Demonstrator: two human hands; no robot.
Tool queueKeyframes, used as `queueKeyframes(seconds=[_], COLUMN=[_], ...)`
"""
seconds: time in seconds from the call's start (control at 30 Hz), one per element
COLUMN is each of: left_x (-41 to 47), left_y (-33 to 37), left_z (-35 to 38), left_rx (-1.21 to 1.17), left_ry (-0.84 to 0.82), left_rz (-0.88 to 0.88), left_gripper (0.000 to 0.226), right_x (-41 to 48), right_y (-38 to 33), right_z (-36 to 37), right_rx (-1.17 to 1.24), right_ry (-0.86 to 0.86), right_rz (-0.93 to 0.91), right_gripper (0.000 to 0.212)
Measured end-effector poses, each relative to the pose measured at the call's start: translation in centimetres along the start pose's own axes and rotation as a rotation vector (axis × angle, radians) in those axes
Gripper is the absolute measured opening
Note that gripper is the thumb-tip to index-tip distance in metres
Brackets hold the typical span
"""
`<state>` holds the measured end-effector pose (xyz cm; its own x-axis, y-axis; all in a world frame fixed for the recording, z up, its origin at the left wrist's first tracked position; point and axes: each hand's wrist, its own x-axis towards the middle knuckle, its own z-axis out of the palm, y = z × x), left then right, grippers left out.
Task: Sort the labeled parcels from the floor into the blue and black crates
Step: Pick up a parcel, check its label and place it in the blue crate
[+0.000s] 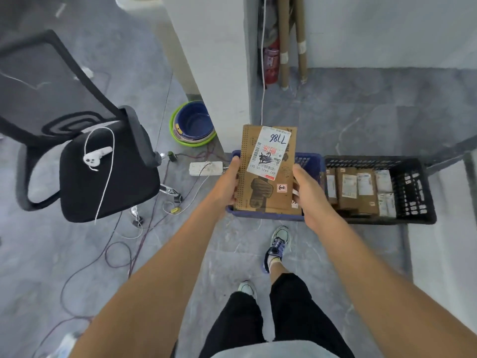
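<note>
Parcel (268, 174), long axis running near-to-far, is gripped along its side edges by left hand (228, 182) and right hand (308, 195), over the blue crate (308, 161), with the black crate (413, 182) just right.

Indoor room, grey marbled floor (335, 120), white wall (387, 29), soft even light.
White pillar (214, 60) mid-frame. Black mesh office chair (108, 182) at left, white controller (96, 156) with cord lying on its seat. Stacked plastic basins (193, 125), blue inside green, at the pillar base. White power strip (206, 168) near them, loose cables (124, 254) trailing over the floor. Red fire extinguisher (271, 63) and cardboard tubes (284, 42) stand in the corner.
</note>
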<state>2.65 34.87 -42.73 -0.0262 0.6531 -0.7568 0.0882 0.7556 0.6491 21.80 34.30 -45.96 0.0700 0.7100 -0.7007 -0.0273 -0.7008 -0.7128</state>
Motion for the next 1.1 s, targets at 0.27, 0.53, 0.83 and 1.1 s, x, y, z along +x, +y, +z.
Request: queueKeyframes(seconds=[0.27,0.53,0.83,1.1], left_x=[12.0,25.9,38.1,42.6], left_y=[-1.5,-7.8,-15.9,-21.5], left_z=[0.0,-1.1,-2.5,-2.1], left_rx=[0.028,0.055,0.152,0.314], left_ry=[0.046,0.069,0.019,-0.021], left_rz=[-0.159,-0.267,-0.337,-0.311], left_gripper=[0.059,0.063,0.050,0.074], right_x=[12.7,26.1,35.7,42.1], right_y=[2.8,12.7,21.5,31.1], right_z=[1.3,3.4,7.5,9.3], right_rx=[-0.069,-0.042,-0.013,0.111], right_ry=[-0.075,-0.108,-0.026,0.000], right_rz=[0.160,0.295,0.314,0.390], right_gripper=[0.031,0.097,0.085,0.089])
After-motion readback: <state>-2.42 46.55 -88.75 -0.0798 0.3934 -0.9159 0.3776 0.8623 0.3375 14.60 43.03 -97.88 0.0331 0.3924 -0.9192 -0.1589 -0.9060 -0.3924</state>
